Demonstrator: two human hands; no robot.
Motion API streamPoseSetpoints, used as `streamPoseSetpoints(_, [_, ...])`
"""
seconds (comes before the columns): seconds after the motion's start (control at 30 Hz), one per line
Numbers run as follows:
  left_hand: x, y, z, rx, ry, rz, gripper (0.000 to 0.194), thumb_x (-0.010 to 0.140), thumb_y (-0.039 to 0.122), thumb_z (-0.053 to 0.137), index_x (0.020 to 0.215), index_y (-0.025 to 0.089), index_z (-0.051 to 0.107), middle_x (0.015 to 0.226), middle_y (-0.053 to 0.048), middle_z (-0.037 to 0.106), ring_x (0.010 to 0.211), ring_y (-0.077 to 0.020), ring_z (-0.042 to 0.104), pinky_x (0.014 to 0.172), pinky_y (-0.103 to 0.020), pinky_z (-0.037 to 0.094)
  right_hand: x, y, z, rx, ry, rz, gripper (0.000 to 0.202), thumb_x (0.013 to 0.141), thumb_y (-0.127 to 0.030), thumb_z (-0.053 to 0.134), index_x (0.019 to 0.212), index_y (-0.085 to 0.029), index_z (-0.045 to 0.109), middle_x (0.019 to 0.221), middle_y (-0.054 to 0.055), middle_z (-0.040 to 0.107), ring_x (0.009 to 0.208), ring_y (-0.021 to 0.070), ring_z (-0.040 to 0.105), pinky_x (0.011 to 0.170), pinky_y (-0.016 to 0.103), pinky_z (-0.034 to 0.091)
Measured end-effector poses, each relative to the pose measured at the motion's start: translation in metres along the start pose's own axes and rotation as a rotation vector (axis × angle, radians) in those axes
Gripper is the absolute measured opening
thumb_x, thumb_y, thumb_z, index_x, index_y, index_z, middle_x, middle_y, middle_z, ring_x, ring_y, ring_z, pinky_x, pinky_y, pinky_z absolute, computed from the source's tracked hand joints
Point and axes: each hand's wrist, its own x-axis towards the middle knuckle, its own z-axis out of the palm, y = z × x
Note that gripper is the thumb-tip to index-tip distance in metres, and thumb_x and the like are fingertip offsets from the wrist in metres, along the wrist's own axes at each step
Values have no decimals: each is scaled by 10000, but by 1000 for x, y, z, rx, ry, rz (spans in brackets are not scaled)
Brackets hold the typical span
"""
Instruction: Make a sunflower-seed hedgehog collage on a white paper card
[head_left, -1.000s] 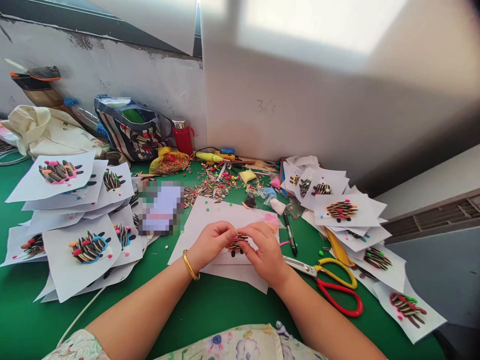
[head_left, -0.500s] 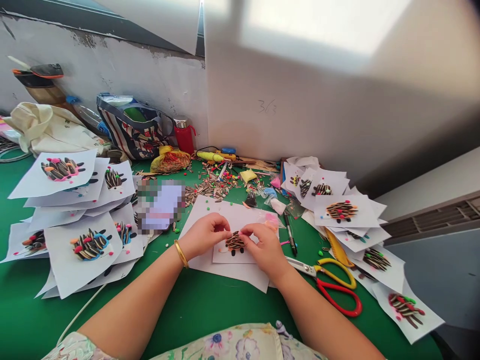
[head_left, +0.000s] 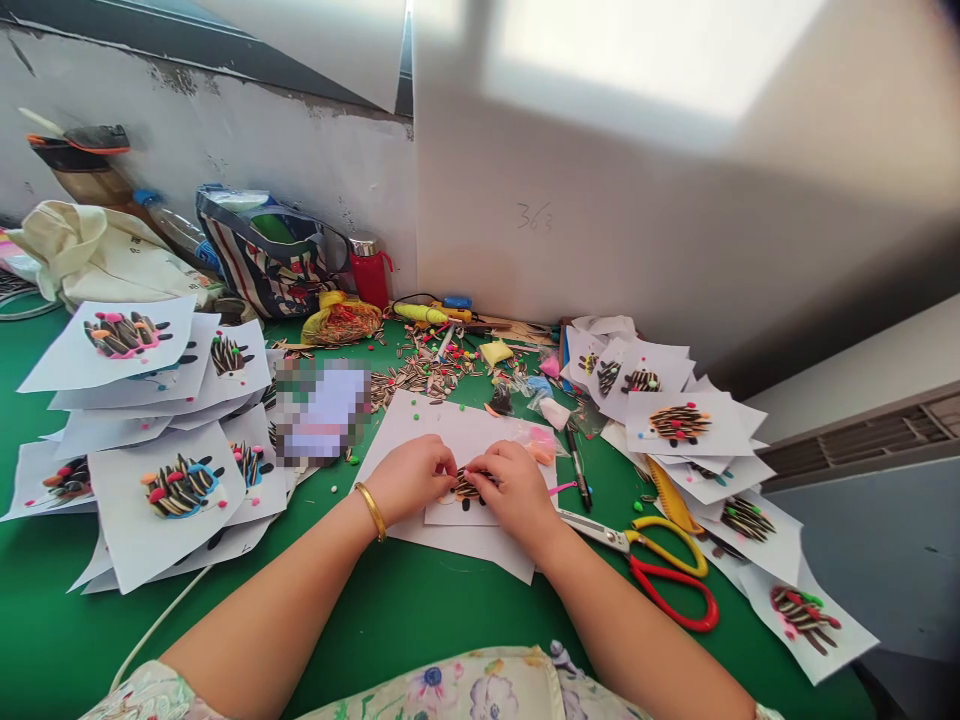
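Under my fingertips lies a small white card [head_left: 442, 514] with a figure made of striped sunflower seeds [head_left: 471, 489] and black oval feet. Below the card is a larger white sheet [head_left: 394, 440]. My left hand [head_left: 414, 474], with a gold bangle on the wrist, has thumb and forefinger pinched at the figure's left edge. From the right, my right hand [head_left: 519, 495] reaches over the figure, its thumb and fingers closed against the seeds and covering part of them. Whatever small piece either pinch holds is hidden.
Scissors [head_left: 671, 550] and a black pen [head_left: 579, 466] lie right of the sheet. Stacks of seed-picture cards stand left [head_left: 169, 510] and right [head_left: 686, 425]. Behind are loose seeds [head_left: 420, 375], bagged clay [head_left: 555, 413], a red flask [head_left: 369, 275] and a striped bag [head_left: 262, 255].
My right hand has shifted left over the seed figure and now hides more of it. The left hand has moved slightly down and left, still pinched.
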Motion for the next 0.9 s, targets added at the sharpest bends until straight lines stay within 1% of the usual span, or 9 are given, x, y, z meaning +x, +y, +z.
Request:
streamPoseSetpoints(0.4, [0,-2,4,20,7,18,119,763,200,593,734,202,708,826,-29,632,758,-170,588,660,-272,405,1,-1,2,-31,-39,12,96,855,-204,689,899,-250,760,829,19,646,863,181,568,767,309,413])
streamPoseSetpoints(0.53, [0,-3,3,17,6,23,124,762,207,585,732,201,705,821,-31,628,752,-172,587,657,-276,406,-1,1,3,-53,-32,-17,106,866,-229,681,931,-255,760,839,24,651,866,185,568,777,316,414])
streamPoseSetpoints(0.67, [0,-2,2,-2,4,21,118,757,203,588,724,197,701,825,-37,622,740,-177,584,657,-284,405,-3,0,-4,-71,30,-97,175,919,-266,602,1020,-240,742,870,47,660,869,200,569,777,337,425])
streamPoseSetpoints(0.77, [0,-1,-1,-14,-15,7,102,744,197,605,719,199,704,829,-36,616,740,-177,586,670,-283,408,-2,2,-17,-88,122,-140,218,939,-258,540,1053,-225,723,891,61,662,877,208,575,791,359,435])
streamPoseSetpoints(0.83, [0,0,-3,-24,-25,0,93,742,206,618,725,204,709,836,-34,613,742,-176,586,674,-281,410,0,7,-31,-126,207,-123,218,937,-271,526,1036,-224,714,923,69,658,909,217,580,828,377,438])
streamPoseSetpoints(0.9, [0,0,-5,-38,-24,-11,90,751,228,625,735,210,711,836,-30,610,739,-176,583,668,-279,410,1,17,-45,-204,277,-45,195,915,-316,558,1009,-225,702,963,75,649,947,233,574,865,397,431])
